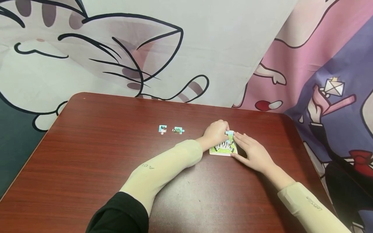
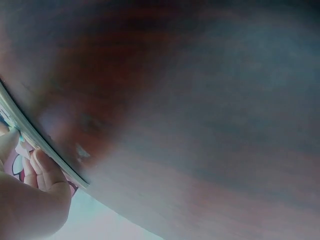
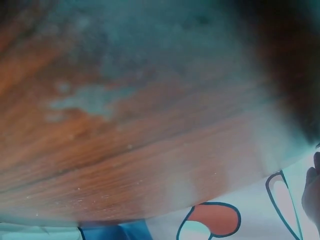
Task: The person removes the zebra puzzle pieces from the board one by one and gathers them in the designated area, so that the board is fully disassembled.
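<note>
A small jigsaw puzzle (image 1: 223, 148) with a zebra picture lies in a pale frame toward the right of the table. My left hand (image 1: 215, 134) reaches over its upper left part, fingers curled, and pinches a blue-and-green puzzle piece (image 1: 229, 133) at the top. The hand covers part of the picture. In the left wrist view, the bent fingers of the left hand (image 2: 37, 195) show beside the frame edge (image 2: 42, 142). My right hand (image 1: 254, 153) rests along the puzzle's right side, its fingers straight and thumb near the lower right corner. Only a sliver of right hand (image 3: 312, 192) enters the right wrist view.
Two loose puzzle pieces, one with a zebra's head (image 1: 163, 129) and a greenish one (image 1: 178, 130), lie left of the puzzle. The reddish-brown table (image 1: 96, 155) has rounded far corners. A printed cloth (image 1: 221, 48) hangs behind it.
</note>
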{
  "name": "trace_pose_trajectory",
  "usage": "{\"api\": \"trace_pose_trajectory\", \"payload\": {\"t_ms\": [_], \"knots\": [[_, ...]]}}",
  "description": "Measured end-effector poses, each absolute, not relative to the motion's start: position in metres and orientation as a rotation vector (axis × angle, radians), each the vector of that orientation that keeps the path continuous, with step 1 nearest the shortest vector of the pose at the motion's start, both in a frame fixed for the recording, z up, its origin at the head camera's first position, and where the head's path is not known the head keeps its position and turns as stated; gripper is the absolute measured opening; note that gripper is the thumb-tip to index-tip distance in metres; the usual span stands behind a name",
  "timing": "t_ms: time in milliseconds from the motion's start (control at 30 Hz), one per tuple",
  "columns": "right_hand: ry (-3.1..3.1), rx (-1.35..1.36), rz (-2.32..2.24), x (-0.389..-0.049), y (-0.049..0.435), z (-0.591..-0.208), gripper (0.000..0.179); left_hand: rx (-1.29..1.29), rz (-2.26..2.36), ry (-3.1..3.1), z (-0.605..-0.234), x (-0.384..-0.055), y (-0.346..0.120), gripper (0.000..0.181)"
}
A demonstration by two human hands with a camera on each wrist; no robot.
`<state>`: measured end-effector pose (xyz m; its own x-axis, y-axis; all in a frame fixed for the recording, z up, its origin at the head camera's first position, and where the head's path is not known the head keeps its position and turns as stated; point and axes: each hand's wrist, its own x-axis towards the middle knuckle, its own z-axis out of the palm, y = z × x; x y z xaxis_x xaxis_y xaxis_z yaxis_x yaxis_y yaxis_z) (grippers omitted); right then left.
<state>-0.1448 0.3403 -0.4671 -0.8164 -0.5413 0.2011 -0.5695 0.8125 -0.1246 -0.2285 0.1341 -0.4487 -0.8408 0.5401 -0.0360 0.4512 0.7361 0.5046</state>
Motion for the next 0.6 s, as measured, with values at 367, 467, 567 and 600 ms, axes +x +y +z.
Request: {"api": "trace_pose_trajectory", "payload": {"t_ms": [367,467,567,600], "knots": [[-2.737,1.017,0.239,-0.1418,0.3445,-0.4687,0.067,0.782,0.75,2.73,-0.4451,-0.2274,0.131,0.026],[-2.717,1.039,0.23,-0.1409,0.3457,-0.4698,0.067,0.78,0.737,2.731,-0.4449,-0.2272,0.1317,0.026],[-2.707,1.049,0.212,-0.1402,0.3457,-0.4706,0.068,0.775,0.739,2.731,-0.445,-0.2271,0.1324,0.026],[-2.705,1.051,0.207,-0.1401,0.3455,-0.4708,0.068,0.77,0.744,2.731,-0.445,-0.2272,0.1324,0.026]]}}
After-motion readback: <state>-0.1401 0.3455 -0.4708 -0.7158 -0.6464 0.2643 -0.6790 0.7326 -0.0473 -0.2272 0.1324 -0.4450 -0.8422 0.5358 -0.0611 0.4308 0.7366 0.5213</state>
